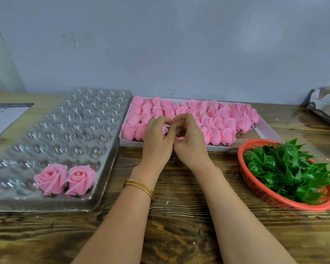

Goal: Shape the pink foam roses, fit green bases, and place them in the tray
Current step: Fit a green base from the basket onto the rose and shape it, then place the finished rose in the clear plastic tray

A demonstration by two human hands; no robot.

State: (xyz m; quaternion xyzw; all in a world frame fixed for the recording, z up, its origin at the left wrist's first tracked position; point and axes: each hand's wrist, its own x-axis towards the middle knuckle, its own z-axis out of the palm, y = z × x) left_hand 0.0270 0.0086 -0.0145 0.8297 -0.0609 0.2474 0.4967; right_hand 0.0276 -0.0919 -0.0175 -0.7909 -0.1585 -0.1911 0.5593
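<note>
A left hand (157,138) and a right hand (189,141) meet above the front edge of a shallow white cardboard box (265,128) packed with unshaped pink foam rosebuds (213,119). Both hands' fingers (185,119) are curled inward, pinching one pink foam rose (179,138) between them, mostly hidden, with a sliver of green base (168,128) showing. To the left lies a clear plastic dimpled tray (65,130) with two finished pink roses (50,178) side by side in its near row. On the right, a red plastic mesh basket (274,203) holds spiky green plastic bases (286,168). Everything rests on a dark-grained wooden table (179,216). Thin gold bangles (139,185) circle the left wrist.
</note>
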